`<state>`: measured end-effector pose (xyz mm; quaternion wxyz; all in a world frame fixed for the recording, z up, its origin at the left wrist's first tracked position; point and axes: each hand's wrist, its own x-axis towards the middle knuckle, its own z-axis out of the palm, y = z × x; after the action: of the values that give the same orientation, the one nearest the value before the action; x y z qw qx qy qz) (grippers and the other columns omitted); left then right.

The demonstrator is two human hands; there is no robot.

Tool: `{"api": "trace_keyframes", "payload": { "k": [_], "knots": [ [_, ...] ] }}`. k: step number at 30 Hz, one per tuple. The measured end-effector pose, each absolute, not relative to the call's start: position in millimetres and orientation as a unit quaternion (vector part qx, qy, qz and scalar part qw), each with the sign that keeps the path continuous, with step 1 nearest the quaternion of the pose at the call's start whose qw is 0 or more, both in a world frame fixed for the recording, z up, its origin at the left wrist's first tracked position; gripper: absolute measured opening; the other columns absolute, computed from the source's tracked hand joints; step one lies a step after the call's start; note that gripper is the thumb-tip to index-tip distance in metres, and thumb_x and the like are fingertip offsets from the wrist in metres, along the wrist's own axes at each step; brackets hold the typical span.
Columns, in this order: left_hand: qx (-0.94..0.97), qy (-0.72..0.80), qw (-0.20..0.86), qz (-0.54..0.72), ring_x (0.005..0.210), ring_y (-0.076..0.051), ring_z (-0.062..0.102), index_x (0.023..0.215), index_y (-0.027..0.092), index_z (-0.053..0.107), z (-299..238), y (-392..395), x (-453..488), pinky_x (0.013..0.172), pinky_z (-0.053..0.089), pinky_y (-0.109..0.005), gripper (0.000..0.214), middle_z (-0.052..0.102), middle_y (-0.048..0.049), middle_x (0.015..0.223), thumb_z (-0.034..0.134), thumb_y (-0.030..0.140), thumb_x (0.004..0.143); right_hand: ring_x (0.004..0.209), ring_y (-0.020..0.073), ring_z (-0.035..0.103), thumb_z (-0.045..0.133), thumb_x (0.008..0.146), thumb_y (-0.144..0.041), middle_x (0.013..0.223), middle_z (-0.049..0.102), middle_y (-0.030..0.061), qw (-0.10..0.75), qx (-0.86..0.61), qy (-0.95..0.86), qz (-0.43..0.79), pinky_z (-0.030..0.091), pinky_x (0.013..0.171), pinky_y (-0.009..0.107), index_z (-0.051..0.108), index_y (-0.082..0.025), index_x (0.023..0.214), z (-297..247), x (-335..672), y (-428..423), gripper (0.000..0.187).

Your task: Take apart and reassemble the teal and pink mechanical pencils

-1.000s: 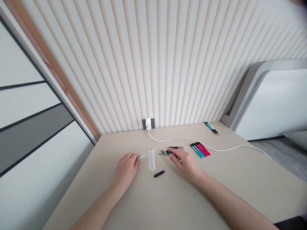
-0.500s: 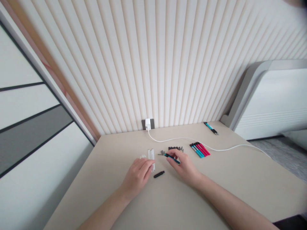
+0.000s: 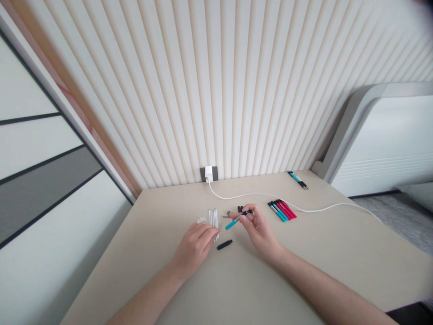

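A blue pen barrel (image 3: pixel 232 223) with a dark end is pinched in my right hand (image 3: pixel 259 230), its blue end pointing down and left. My left hand (image 3: pixel 192 248) rests low over the table with thumb and fingers pressed together; whatever they hold is too small to make out. Just beyond those fingers lie several thin white pen refills (image 3: pixel 213 217) and a small pile of whitish pieces (image 3: pixel 201 220). A black pen grip (image 3: pixel 224 244) lies on the table between my hands. Small metal-grey parts (image 3: pixel 229 214) and black pieces (image 3: pixel 240 209) are partly hidden behind my right hand.
Blue and red pen barrels (image 3: pixel 282 210) lie in a row to the right. Assembled-looking pens (image 3: pixel 298 179) sit near the table's back right corner. A white cable (image 3: pixel 250 194) runs from a charger (image 3: pixel 209 174) at the wall across the table (image 3: pixel 324 243).
My right hand has turned the pen barrel over, so its blue end now points down-left instead of its dark end pointing up-left. My left hand has barely moved.
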<state>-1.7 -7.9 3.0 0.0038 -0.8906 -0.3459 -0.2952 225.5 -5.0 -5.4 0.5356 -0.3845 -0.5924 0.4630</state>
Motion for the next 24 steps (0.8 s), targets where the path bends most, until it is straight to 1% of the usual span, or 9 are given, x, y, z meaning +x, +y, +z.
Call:
{"api": "trace_keyframes", "payload": {
  "k": [3,7,14,16,19,21,24],
  "knots": [
    [-0.886,-0.353,0.002,-0.299,0.089,-0.018,0.064,0.103,0.020,0.059,2,-7,-1,0.083,0.047,-0.035,0.016,0.070,-0.0029,0.095,0.050,0.010,0.094,0.108,0.0222,0.066,0.048,0.097,-0.045,0.105,0.073,0.0102,0.538,-0.365,-0.592,0.477,0.044,0.099,0.045,0.036,-0.026,0.102,-6,225,-5,0.023],
    [-0.883,-0.355,0.009,-0.308,0.086,-0.017,0.063,0.102,0.020,0.059,2,-7,1,0.081,0.047,-0.034,0.012,0.069,-0.0027,0.091,0.051,0.013,0.095,0.106,0.0218,0.066,0.048,0.098,-0.044,0.104,0.073,0.0100,0.525,-0.344,-0.604,0.491,0.046,0.095,0.042,0.036,-0.026,0.100,-4,222,-9,0.022],
    [-0.888,-0.326,0.023,-0.323,0.083,-0.017,0.063,0.103,0.020,0.058,3,-9,1,0.078,0.047,-0.033,0.014,0.069,-0.0028,0.090,0.053,0.011,0.094,0.097,0.0186,0.066,0.050,0.097,-0.042,0.097,0.071,0.0062,0.507,-0.342,-0.612,0.502,0.047,0.088,0.036,0.038,-0.025,0.100,-4,223,-9,0.021],
    [-0.882,-0.324,0.028,-0.340,0.083,-0.017,0.063,0.106,0.020,0.058,4,-10,0,0.078,0.047,-0.032,0.017,0.069,-0.0027,0.091,0.055,0.010,0.093,0.089,0.0178,0.065,0.053,0.095,-0.042,0.094,0.069,0.0049,0.500,-0.361,-0.621,0.484,0.048,0.081,0.033,0.042,-0.024,0.100,-5,225,-6,0.022],
    [-0.872,-0.320,0.036,-0.369,0.084,-0.017,0.063,0.109,0.020,0.058,7,-10,-3,0.078,0.047,-0.032,0.021,0.069,-0.0033,0.092,0.058,0.009,0.091,0.075,0.0154,0.059,0.059,0.091,-0.043,0.088,0.065,0.0026,0.476,-0.421,-0.644,0.425,0.045,0.068,0.028,0.053,-0.022,0.099,-6,229,-1,0.024],
    [-0.868,-0.315,0.039,-0.382,0.084,-0.017,0.063,0.110,0.020,0.059,9,-10,-5,0.077,0.047,-0.032,0.023,0.069,-0.0040,0.093,0.059,0.008,0.090,0.072,0.0147,0.056,0.061,0.089,-0.043,0.084,0.064,0.0015,0.453,-0.444,-0.661,0.401,0.044,0.066,0.027,0.059,-0.021,0.097,-5,230,0,0.024],
    [-0.863,-0.305,0.036,-0.402,0.082,-0.017,0.062,0.113,0.020,0.059,11,-13,-7,0.075,0.048,-0.032,0.026,0.068,-0.0047,0.092,0.060,0.008,0.090,0.072,0.0150,0.057,0.059,0.091,-0.041,0.081,0.065,0.0012,0.418,-0.439,-0.695,0.387,0.045,0.066,0.026,0.063,-0.020,0.098,-1,231,-2,0.022]
  ]
}}
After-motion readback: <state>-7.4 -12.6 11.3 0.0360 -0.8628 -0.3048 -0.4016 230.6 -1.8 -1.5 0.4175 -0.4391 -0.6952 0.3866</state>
